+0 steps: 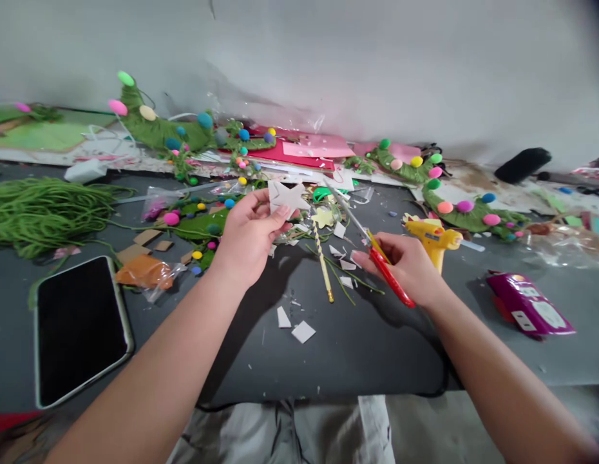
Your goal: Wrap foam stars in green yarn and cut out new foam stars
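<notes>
My left hand [254, 232] pinches a white paper star [290, 197] between thumb and fingers, above the middle of the table. Part of its edge on the left looks uncut, with a drawn line. In my right hand [406, 261] is a pair of scissors [391, 277] with red handles, the blades spread and pointing up and left, apart from the star. A yellow patterned pencil [323, 264] lies between the hands. White paper scraps [303, 332] are scattered below and around it.
At left lie green yarn [48, 216], a phone [80, 328] and an orange packet [147, 272]. A yellow glue gun [432, 238] stands just beyond my right hand, a purple packet [531, 303] further right. Green pieces with coloured pompoms [169, 132] line the back wall.
</notes>
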Tool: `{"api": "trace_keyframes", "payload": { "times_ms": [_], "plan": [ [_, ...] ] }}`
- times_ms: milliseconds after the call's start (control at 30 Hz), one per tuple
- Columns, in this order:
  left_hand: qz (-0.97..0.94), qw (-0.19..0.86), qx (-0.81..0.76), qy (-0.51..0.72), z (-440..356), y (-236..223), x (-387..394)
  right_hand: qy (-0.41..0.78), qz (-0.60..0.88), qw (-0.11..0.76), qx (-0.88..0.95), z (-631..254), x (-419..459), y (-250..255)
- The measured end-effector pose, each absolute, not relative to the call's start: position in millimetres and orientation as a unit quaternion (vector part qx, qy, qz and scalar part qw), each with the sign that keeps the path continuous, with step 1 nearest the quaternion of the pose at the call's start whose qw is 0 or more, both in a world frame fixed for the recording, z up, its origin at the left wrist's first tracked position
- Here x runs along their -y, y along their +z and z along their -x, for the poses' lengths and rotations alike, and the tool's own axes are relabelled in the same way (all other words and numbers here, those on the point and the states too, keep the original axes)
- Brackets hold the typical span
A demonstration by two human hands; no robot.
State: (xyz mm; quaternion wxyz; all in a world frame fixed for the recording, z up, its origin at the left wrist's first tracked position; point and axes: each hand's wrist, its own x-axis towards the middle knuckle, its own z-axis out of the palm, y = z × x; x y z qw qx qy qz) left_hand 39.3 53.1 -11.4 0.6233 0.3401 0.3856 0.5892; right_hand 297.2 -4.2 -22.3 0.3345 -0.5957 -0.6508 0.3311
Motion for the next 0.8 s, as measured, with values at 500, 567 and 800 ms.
{"api": "trace_keyframes", "payload": {
  "times_ms": [500, 567, 800],
  "plan": [
    [-0.365, 0.610, -0.370, 0.598, -35, -22, -62, 0.328, 0.628, 0.234, 0.666, -292, 5, -25],
    [-0.369, 0.610, -0.367, 0.598, -36, -22, -62, 0.333, 0.627, 0.227, 0.667, -292, 5, -24],
    [-0.377, 0.612, -0.353, 0.600, -35, -24, -62, 0.339, 0.622, 0.216, 0.672, -293, 7, -25]
  ]
}}
